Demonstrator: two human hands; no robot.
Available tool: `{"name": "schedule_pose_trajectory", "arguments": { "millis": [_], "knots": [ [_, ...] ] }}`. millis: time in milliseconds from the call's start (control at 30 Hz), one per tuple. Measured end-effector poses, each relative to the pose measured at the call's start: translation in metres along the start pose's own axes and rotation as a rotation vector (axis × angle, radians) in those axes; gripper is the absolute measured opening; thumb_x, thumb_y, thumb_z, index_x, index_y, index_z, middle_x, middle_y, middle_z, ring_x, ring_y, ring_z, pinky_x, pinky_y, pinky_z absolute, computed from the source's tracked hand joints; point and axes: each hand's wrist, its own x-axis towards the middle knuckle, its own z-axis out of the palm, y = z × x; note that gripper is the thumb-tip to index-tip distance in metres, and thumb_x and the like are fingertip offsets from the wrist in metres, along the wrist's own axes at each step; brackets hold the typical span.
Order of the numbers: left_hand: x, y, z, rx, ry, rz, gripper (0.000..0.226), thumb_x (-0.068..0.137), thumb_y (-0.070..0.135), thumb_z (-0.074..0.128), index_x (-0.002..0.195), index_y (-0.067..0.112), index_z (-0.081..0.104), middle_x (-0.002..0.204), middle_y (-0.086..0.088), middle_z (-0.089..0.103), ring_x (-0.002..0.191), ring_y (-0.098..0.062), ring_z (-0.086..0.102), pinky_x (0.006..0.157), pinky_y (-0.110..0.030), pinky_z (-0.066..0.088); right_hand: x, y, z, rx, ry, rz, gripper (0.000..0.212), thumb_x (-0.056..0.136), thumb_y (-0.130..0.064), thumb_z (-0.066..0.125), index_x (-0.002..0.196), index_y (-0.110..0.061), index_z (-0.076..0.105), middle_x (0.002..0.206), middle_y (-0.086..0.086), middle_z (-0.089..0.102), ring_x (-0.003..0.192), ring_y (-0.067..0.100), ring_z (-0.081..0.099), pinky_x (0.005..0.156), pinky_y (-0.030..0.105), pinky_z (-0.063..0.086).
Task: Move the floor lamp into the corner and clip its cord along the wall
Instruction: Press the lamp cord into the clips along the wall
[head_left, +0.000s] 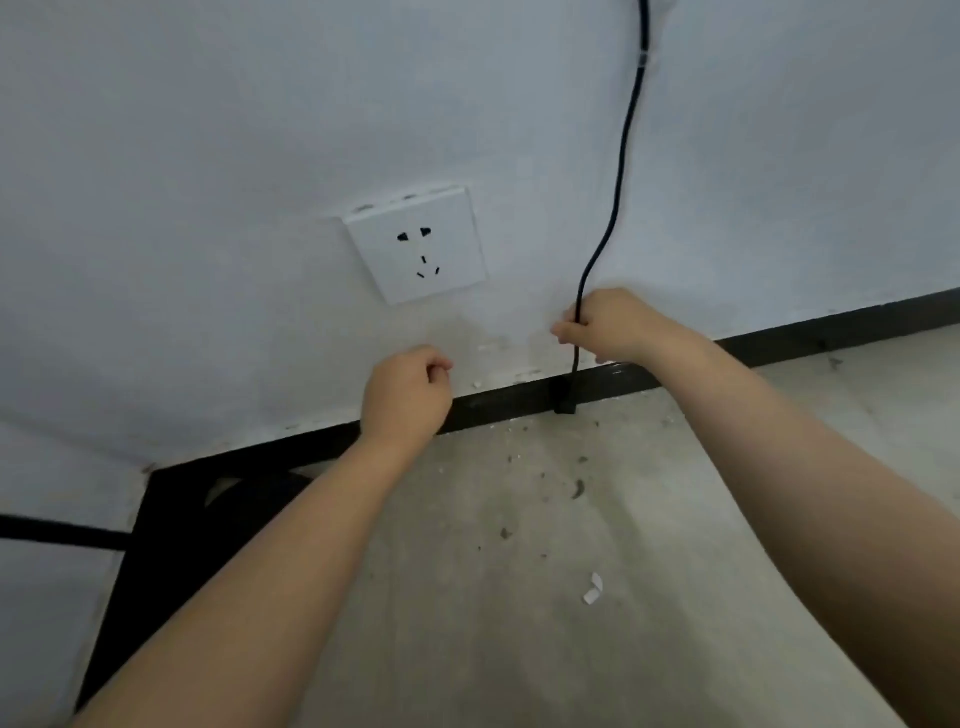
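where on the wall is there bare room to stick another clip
Bare wall lies between the socket and the cord, and right of the cord above the skirting. It is crowded low down, where the right hand grips the cord.

The wall (260, 130) looks like matt white paint, smooth above and chipped and flaky low down near the skirting (779, 338), which is a dark strip with a faint sheen. At 11 o'clock from the left hand (408, 395), the socket (415, 249) is smooth, slightly glossy white plastic. The cord (621, 171), pinched in the right hand (610, 327), has a smooth black rubbery or plastic jacket. The floor (519, 623) is rough, dull grey concrete strewn with grit; a curled white paper scrap (593, 590) lies at 5 o'clock.
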Motion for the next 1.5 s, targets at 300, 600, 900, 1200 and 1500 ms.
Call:
{"name": "schedule_pose_trajectory", "arguments": {
  "millis": [300,600,900,1200,1500],
  "knots": [
    [-0.015,-0.036,0.056,-0.045,-0.304,0.069,0.039,0.095,0.008,0.046,0.133,0.004,0.040,0.138,-0.017,0.046,0.127,-0.030,0.043,0.105,-0.037,0.036,-0.010,-0.008,0.048,0.589,0.006,0.047,0.021,0.091,-0.008,0.045,0.088,0.007,0.059,0.067,0.011,0.060,0.044,0.006,0.065,0.048,0.014,0.056],
    [-0.006,-0.067,0.042,-0.135,-0.255,0.104,0.021,0.095,0.007,0.048,0.100,-0.003,0.066,0.100,-0.025,0.069,0.093,-0.034,0.062,0.074,-0.031,0.046,0.002,-0.015,0.054,0.535,0.149,0.021,0.017,0.084,-0.011,0.059,0.067,-0.013,0.057,0.061,0.008,0.058,0.036,0.002,0.058,0.039,0.012,0.050],
    [0.007,-0.061,0.045,0.116,0.012,0.149,0.022,0.096,0.009,0.046,0.099,0.001,0.067,0.093,-0.018,0.068,0.085,-0.030,0.061,0.061,-0.023,0.031,0.023,-0.020,0.065,0.388,0.392,0.017,0.020,0.082,-0.016,0.062,0.066,-0.006,0.058,0.053,0.003,0.056,0.027,0.000,0.050,0.032,0.010,0.043],
    [0.012,-0.055,0.062,0.135,0.067,0.104,0.019,0.090,-0.003,0.048,0.090,-0.002,0.067,0.090,-0.020,0.069,0.083,-0.028,0.061,0.060,-0.025,0.031,0.031,-0.006,0.076,0.226,0.519,-0.078,0.019,0.084,-0.022,0.060,0.070,-0.010,0.055,0.051,-0.005,0.051,0.030,-0.005,0.049,0.043,0.014,0.042],
    [0.016,-0.051,0.064,0.092,0.094,0.034,0.017,0.087,-0.007,0.049,0.080,-0.005,0.064,0.070,-0.013,0.051,0.072,-0.028,0.055,0.051,-0.024,0.024,0.030,-0.001,0.083,0.046,0.622,-0.210,0.031,0.085,-0.020,0.058,0.073,0.009,0.061,0.055,0.017,0.053,0.056,0.026,0.046,0.049,0.027,0.022]
  ]
}}
